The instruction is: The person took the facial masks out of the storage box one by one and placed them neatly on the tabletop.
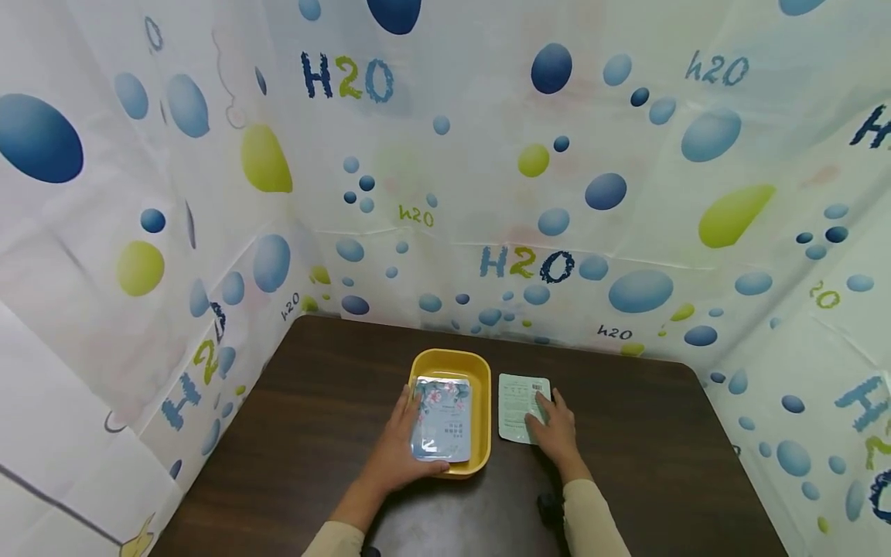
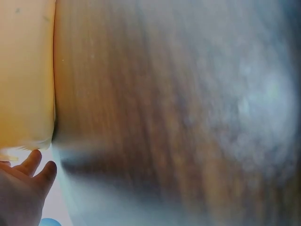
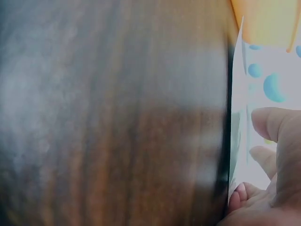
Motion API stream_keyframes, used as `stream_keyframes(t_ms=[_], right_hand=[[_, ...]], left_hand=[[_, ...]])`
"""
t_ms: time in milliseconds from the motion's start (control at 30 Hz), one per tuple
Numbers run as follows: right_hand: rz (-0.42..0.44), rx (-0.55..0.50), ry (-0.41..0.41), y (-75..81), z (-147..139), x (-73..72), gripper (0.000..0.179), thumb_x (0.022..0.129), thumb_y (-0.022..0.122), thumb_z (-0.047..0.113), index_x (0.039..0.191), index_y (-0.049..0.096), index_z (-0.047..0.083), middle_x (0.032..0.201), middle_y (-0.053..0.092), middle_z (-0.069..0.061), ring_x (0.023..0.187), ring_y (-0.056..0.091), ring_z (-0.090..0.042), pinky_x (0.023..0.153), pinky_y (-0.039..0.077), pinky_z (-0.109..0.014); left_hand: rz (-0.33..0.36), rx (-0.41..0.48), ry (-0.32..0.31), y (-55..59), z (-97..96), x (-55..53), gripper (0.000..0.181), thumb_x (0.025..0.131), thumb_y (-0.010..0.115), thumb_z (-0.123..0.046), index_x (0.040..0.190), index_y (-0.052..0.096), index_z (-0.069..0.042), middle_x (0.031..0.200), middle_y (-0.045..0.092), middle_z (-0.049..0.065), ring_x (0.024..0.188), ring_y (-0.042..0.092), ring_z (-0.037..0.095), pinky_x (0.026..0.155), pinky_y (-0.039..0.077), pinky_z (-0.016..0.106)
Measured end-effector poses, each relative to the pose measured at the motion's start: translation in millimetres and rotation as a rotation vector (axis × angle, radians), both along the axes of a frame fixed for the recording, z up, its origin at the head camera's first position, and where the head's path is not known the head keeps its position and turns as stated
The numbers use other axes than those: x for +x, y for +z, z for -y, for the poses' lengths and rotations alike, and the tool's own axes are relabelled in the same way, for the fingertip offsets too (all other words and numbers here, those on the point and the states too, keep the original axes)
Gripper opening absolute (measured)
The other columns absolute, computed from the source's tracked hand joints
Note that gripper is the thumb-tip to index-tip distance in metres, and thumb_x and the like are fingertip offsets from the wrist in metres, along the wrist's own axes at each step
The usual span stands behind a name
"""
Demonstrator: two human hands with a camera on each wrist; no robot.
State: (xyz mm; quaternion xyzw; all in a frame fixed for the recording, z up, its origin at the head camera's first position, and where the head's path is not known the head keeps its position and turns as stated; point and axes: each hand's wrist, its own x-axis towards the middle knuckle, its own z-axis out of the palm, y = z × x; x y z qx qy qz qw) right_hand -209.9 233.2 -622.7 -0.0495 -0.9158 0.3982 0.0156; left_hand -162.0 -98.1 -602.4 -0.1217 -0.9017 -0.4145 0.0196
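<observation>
A silver-blue foil packet with pink flowers [image 1: 442, 420] lies in a yellow plastic tray [image 1: 482, 433], covering most of its inside. My left hand [image 1: 398, 449] spans the tray's near left corner, its fingers along the left edge and its thumb across the near edge. In the left wrist view, fingertips [image 2: 46, 173] show just beyond the tray wall [image 2: 28, 84]. Right of the tray, a pale green packet [image 1: 517, 406] lies on the table, printed text and a barcode upward. Over its right edge is my right hand [image 1: 554, 433], thumb and fingers spread apart, fingertips at the packet.
The dark wooden table [image 1: 313, 410] extends to both sides of the tray. White sheeting with blue and green drops [image 1: 445, 201] hangs behind the table and along its sides. A small dark object [image 1: 549, 509] sits by the right sleeve.
</observation>
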Motion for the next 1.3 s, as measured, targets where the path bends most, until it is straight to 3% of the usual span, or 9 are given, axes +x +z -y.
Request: stream_keyframes(t_ms=[300, 567, 900, 1300], right_hand=[[-0.004, -0.05, -0.036, -0.9, 0, -6.6, 0.057, 0.098, 0.061, 0.019, 0.152, 0.047, 0.003, 0.166, 0.023, -0.026, 0.148, 0.019, -0.057, 0.114, 0.024, -0.072], [-0.093, -0.287, -0.132, 10.9, 2, -5.8, 0.053, 0.101, 0.059, 0.011, 0.151, 0.046, 0.001, 0.163, 0.03, -0.027, 0.152, 0.024, -0.048, 0.119, 0.026, -0.064], [-0.159, -0.455, -0.183, 43.0, 10, -9.7, 0.054, 0.101, 0.058, 0.012, 0.153, 0.045, 0.007, 0.161, 0.037, -0.02, 0.148, 0.036, -0.042, 0.115, 0.035, -0.061], [-0.153, -0.592, -0.126, 76.4, 21, -6.1, 0.055, 0.105, 0.057, 0.018, 0.157, 0.04, 0.014, 0.161, 0.04, -0.015, 0.15, 0.038, -0.034, 0.118, 0.036, -0.054]], left_hand=[[-0.013, 0.014, 0.011, 0.4, 0.8, -1.9, 0.135, 0.057, 0.088, -0.071, 0.163, 0.026, -0.015, 0.174, 0.009, 0.007, 0.151, 0.033, 0.041, 0.111, 0.041, 0.061], [0.028, 0.001, 0.005, -2.1, -1.4, -4.0, 0.138, 0.056, 0.085, -0.076, 0.164, 0.022, -0.019, 0.175, 0.005, 0.002, 0.153, 0.03, 0.038, 0.113, 0.04, 0.06], [0.052, 0.033, 0.002, 0.2, -2.0, -3.0, 0.138, 0.056, 0.088, -0.072, 0.165, 0.019, -0.023, 0.175, 0.002, -0.001, 0.155, 0.026, 0.037, 0.116, 0.037, 0.06], [0.066, 0.052, 0.023, -0.6, -0.8, -1.4, 0.137, 0.056, 0.088, -0.072, 0.165, 0.02, -0.025, 0.175, 0.004, -0.001, 0.154, 0.028, 0.038, 0.115, 0.037, 0.062]])
